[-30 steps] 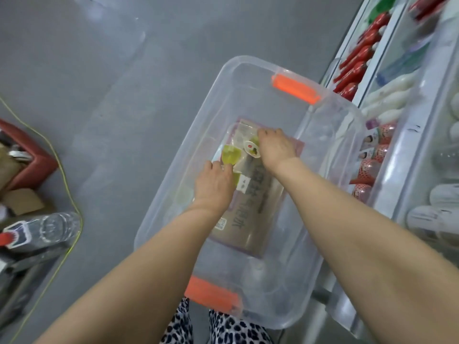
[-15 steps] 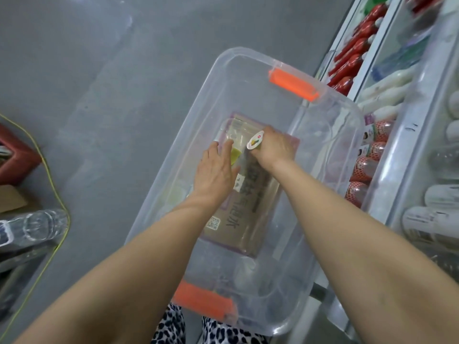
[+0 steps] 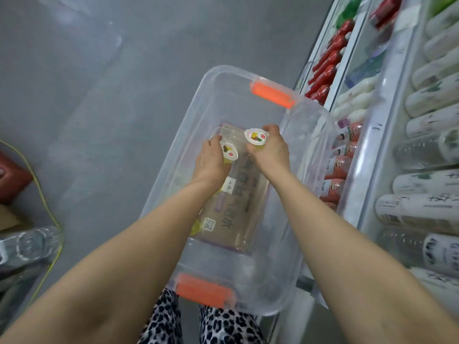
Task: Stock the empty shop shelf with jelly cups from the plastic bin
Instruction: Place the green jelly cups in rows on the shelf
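Note:
A clear plastic bin (image 3: 310, 135) with orange handles (image 3: 272, 95) stands on the floor below me. Inside it, my left hand (image 3: 211, 161) grips a yellow jelly cup (image 3: 229, 151) with a white fruit-print lid. My right hand (image 3: 269, 150) grips a second jelly cup (image 3: 255, 136) of the same kind, lid facing up. Both hands are lifted a little above the bin's bottom. A brown printed carton (image 3: 238, 202) shows flat through the clear bottom. Another yellow cup (image 3: 196, 225) shows at the bin's left wall, half hidden by my left forearm.
Shop shelves (image 3: 372, 125) run along the right, holding red bottles (image 3: 327, 60), white bottles (image 3: 432, 115) and pink-labelled bottles (image 3: 340, 167). Grey floor lies to the left. A red box (image 3: 12, 180), wrapped water bottles (image 3: 27, 244) and a yellow cable (image 3: 44, 194) sit at the left edge.
Both hands were reaching down flat in the bin; now each has picked up a jelly cup and raised it, lids showing. The view has shifted slightly.

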